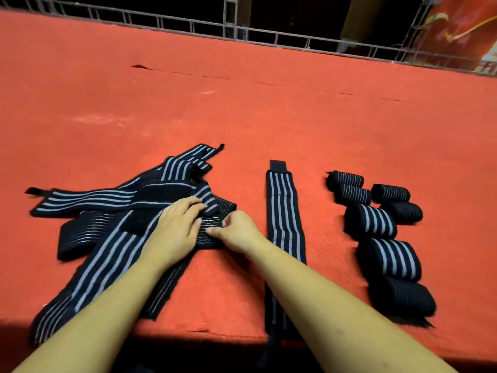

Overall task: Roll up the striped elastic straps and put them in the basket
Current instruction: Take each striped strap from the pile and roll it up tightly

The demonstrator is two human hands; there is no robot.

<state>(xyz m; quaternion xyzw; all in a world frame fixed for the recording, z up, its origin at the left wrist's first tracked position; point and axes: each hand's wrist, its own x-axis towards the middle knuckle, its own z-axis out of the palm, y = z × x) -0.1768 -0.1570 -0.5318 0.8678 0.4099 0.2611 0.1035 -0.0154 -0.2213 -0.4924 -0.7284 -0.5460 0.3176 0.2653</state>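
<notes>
A tangled pile of black straps with grey stripes [107,211] lies at the left of the red table. My left hand [174,227] rests on the pile, its fingers curled over a strap with thin stripes [209,232]. My right hand [236,232] pinches the same strap at its right end. One strap [285,227] lies flat and straight in the middle, its near end hanging over the table's front edge. Several rolled straps [376,219] sit in two rows at the right. No basket is in view.
The red felt tabletop [242,103] stretches far back to a metal railing [269,36]. A red banner [462,25] hangs at the far right. The table's front edge runs along the bottom, in shadow.
</notes>
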